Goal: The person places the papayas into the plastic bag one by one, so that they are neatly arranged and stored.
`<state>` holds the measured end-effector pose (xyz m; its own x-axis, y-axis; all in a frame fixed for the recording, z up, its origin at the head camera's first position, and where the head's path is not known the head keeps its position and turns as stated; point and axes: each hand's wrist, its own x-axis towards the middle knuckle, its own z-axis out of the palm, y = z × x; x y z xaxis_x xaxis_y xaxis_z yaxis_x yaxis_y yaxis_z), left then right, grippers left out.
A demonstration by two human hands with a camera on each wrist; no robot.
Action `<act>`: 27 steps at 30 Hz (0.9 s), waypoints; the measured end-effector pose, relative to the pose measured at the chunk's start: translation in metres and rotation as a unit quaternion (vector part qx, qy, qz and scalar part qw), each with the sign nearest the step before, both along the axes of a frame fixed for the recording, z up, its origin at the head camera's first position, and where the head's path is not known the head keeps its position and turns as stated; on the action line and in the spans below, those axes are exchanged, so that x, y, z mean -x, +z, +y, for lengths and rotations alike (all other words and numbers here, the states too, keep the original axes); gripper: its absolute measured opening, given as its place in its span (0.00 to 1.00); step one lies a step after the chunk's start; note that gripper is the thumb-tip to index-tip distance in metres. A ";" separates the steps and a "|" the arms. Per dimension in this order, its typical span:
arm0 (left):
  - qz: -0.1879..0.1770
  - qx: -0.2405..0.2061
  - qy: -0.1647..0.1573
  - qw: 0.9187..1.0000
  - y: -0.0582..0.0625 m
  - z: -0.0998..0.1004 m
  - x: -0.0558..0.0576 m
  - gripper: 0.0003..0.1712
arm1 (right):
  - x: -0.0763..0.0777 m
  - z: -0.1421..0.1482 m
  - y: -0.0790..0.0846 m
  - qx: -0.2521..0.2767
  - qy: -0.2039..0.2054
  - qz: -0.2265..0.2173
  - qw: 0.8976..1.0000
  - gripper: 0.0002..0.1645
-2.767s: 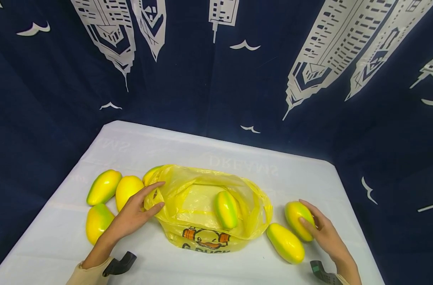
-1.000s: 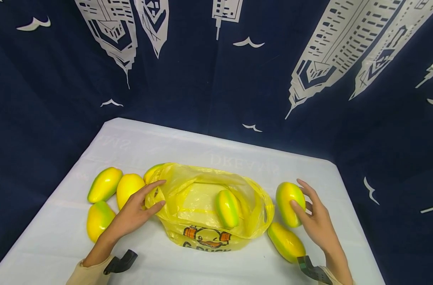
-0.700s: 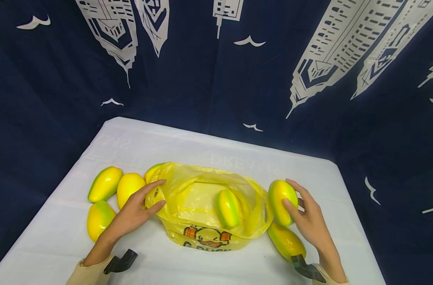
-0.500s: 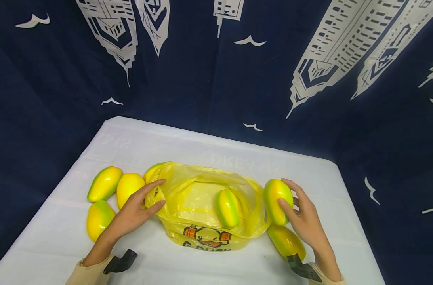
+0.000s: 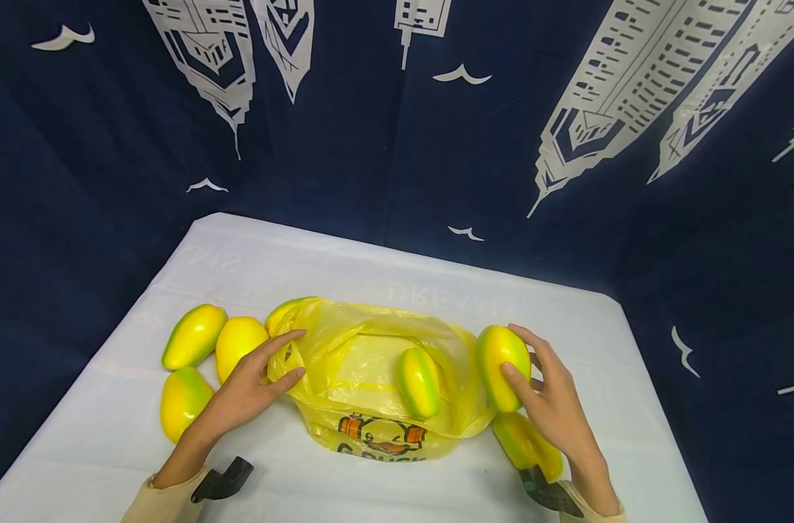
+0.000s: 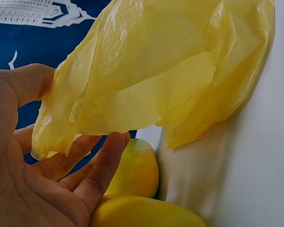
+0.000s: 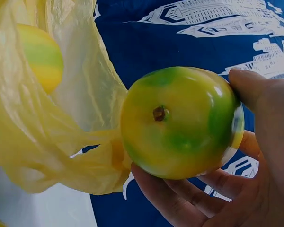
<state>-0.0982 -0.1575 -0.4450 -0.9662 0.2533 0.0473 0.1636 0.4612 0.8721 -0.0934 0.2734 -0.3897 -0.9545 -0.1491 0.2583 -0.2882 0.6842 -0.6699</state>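
Note:
My right hand (image 5: 556, 407) grips a yellow-green mango (image 5: 501, 367) between thumb and fingers, just at the right rim of a yellow plastic bag (image 5: 318, 418). Its stem end faces the camera in the right wrist view. At the bag's left rim my left hand (image 5: 240, 396) is spread, thumb and index finger extended against the plastic near the handle. The bag's mouth gapes upward, and one mango (image 5: 418, 383) lies inside. Below the right hand another mango (image 5: 524, 443) rests on the table, partly covered by the wrist camera.
Left of the bag lie several mangoes, among them one at the back (image 5: 195, 336), one in front (image 5: 184, 402) and one beside my left hand (image 5: 240, 345). Another mango (image 5: 283, 312) is partly hidden behind the bag. A dark blue printed cloth (image 5: 370, 145) hangs behind the white-covered table (image 5: 344, 250).
My right hand has taken the mango up from the table and carried it left to the bag's right rim. My left hand has stayed at the left rim.

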 end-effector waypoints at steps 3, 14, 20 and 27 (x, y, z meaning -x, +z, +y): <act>0.000 0.000 0.000 1.000 0.000 0.000 0.000 0.34 | 0.000 -0.002 0.002 -0.001 0.004 0.005 1.000 0.34; 0.005 -0.002 -0.004 1.000 -0.001 0.000 0.001 0.34 | 0.002 -0.015 0.003 0.004 0.029 -0.010 1.000 0.34; 0.005 0.001 -0.003 1.000 -0.002 0.000 0.000 0.34 | 0.004 -0.027 0.000 0.019 0.061 -0.017 0.998 0.34; 0.009 0.005 -0.004 1.000 -0.002 0.000 0.000 0.34 | 0.008 -0.047 -0.003 0.020 0.093 -0.016 0.995 0.34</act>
